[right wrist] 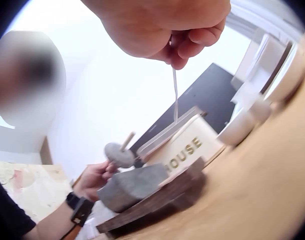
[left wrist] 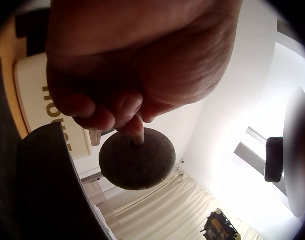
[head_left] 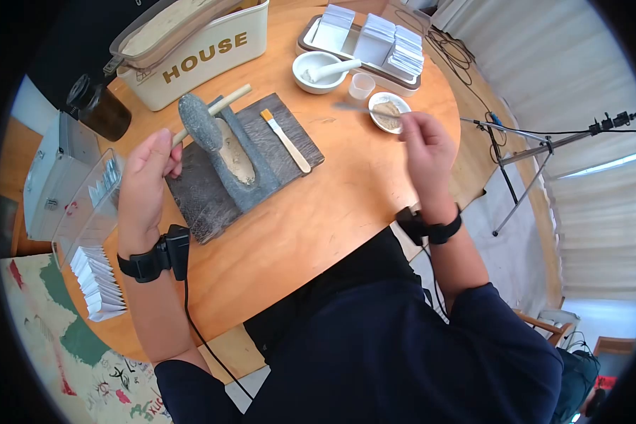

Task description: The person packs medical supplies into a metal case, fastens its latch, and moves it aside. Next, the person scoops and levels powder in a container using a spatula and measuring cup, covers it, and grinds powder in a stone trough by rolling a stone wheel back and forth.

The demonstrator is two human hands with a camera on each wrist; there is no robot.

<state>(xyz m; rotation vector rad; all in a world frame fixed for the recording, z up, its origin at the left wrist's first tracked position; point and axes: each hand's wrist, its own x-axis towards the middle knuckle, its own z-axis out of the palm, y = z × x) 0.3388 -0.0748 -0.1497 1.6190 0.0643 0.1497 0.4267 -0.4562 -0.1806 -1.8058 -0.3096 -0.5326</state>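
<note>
My left hand [head_left: 143,180] grips one end of the wooden axle [head_left: 232,99] of a grey stone grinding wheel [head_left: 196,121]. The wheel is raised over a boat-shaped stone trough [head_left: 261,185] that has beige powder [head_left: 234,157] along its groove. In the left wrist view the curled fingers wrap the axle, with the wheel's round face [left wrist: 137,165] beyond them. My right hand [head_left: 430,152] pinches a thin metal spatula [head_left: 350,107], blurred in the head view. It overlaps a small white bowl [head_left: 376,126] of beige powder there. The right wrist view shows the spatula's slender shaft [right wrist: 175,95] hanging below the fingertips.
The trough stands on a dark board [head_left: 199,206] beside a flat brush [head_left: 287,141]. Behind are a white mortar [head_left: 307,85] with pestle [head_left: 336,69], a plastic cup [head_left: 362,86], a tray of paper packets [head_left: 311,44] and a HOUSE bin [head_left: 212,74]. A jar [head_left: 106,113] stands left.
</note>
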